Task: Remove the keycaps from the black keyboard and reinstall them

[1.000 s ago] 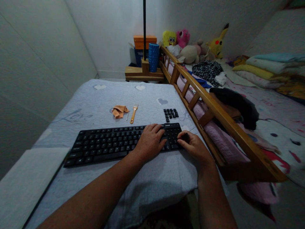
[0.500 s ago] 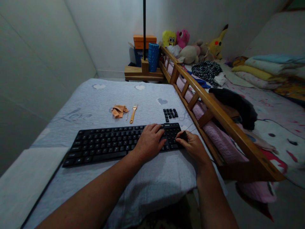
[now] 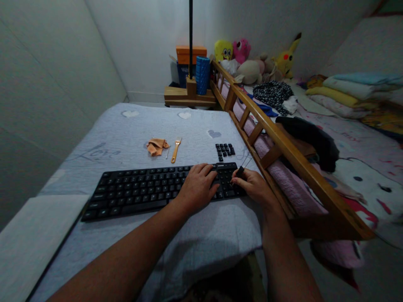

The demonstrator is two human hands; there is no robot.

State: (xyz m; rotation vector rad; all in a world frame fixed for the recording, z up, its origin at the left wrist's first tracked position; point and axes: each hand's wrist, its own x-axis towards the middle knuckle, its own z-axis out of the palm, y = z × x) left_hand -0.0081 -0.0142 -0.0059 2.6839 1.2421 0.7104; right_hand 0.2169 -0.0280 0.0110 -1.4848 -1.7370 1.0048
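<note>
A black keyboard (image 3: 135,191) lies across the cloth-covered table. My left hand (image 3: 199,184) rests palm down on its right part, fingers loosely spread, holding nothing. Over the number pad at the right end, my right hand (image 3: 252,184) pinches a keycap puller (image 3: 240,171). Its short black handle shows above the fingers, and two thin wires stick out up and to the right. The puller's lower end is at the number pad; whether it grips anything there is hard to see. Several loose black keycaps (image 3: 225,150) lie in rows behind the number pad.
Behind the keyboard lie an orange cloth (image 3: 156,147), a cotton swab (image 3: 168,152) and a small yellow-handled brush (image 3: 176,150). A wooden bed rail (image 3: 273,136) runs close along the table's right side. A white board-like surface (image 3: 40,235) stands at the near left.
My right hand has shifted slightly, and the puller's handle now stands higher and more upright, its wires swung up and left. My left hand stays in place.
</note>
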